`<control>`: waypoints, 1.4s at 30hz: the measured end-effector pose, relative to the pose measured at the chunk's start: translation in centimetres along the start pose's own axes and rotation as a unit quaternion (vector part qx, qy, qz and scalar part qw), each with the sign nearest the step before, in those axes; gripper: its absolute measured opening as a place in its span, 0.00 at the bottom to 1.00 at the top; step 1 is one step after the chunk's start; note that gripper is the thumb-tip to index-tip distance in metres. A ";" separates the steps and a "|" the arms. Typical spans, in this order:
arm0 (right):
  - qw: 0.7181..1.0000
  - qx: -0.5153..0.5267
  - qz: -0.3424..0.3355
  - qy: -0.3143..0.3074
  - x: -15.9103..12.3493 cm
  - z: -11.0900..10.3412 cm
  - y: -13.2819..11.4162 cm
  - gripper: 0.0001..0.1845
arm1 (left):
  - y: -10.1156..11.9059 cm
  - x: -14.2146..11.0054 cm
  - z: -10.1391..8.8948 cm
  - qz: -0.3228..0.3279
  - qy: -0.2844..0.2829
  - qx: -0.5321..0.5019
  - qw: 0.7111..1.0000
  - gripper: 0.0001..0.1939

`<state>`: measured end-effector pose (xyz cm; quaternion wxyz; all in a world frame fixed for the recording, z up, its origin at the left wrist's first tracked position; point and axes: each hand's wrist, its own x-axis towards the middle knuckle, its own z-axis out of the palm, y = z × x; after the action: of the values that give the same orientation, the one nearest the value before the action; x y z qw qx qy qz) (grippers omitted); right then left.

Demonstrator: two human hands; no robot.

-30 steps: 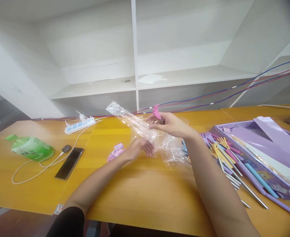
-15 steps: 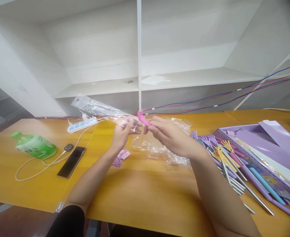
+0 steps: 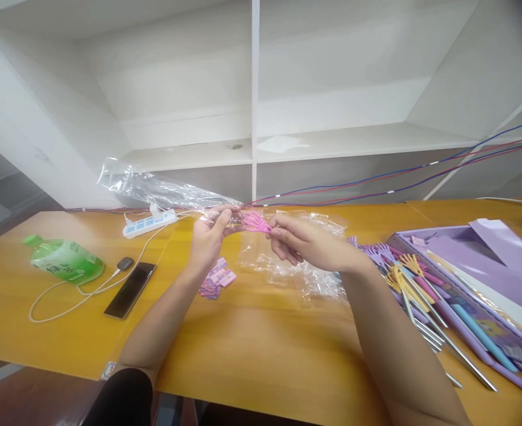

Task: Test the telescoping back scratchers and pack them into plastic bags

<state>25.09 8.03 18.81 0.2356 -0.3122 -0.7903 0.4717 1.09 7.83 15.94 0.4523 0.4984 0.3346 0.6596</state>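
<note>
A long clear plastic bag [image 3: 163, 192] stretches up and to the left from my left hand [image 3: 210, 234], whose thumb and fingers are closed on its right end. My right hand [image 3: 303, 239] pinches the narrow neck of a pink back scratcher [image 3: 255, 222] with a hand-shaped head. That head is spread toward my left fingertips, at the end of the bag; whether any of it lies inside I cannot tell. Below my hands, small pink and purple printed cards [image 3: 218, 278] lie on the table in a loose pile.
More clear bags [image 3: 287, 266] lie flat under my right hand. Several back scratchers [image 3: 414, 296] with metal rods are heaped at right, beside a purple box [image 3: 465, 231]. On the left are a green bottle [image 3: 65, 260], a phone [image 3: 130, 290] and a power strip [image 3: 149, 223].
The pink back scratcher's head has turned, so its spread fingers now show and point left. My left hand has shifted slightly left, and the bag's far end has moved left and up.
</note>
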 end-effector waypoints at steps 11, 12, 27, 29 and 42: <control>0.992 -0.089 -0.039 0.081 1.0 -0.2 0.7 0.20 | 0.7 -0.1 0.3 -0.049 -0.021 -0.017 0.998 0.22; 0.992 -0.087 -0.042 0.084 1.1 -0.2 0.8 0.20 | 0.7 -0.1 0.3 -0.052 -0.022 -0.018 0.998 0.23; 0.991 0.038 -0.048 0.115 1.1 -0.5 1.7 0.16 | 0.7 -0.2 0.3 -0.091 -0.083 -0.038 0.992 0.21; 0.992 0.039 -0.046 0.114 1.0 -0.6 1.8 0.17 | 0.8 -0.1 0.2 -0.092 -0.087 -0.034 0.991 0.21; 0.989 0.030 -0.053 0.132 0.8 -0.9 1.9 0.19 | 1.2 -0.1 -0.3 -0.148 -0.067 -0.069 0.984 0.21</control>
<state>25.68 9.83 17.56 0.3718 -0.3221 -0.7535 0.4363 0.48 7.30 16.89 0.5994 0.4542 0.3275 0.5720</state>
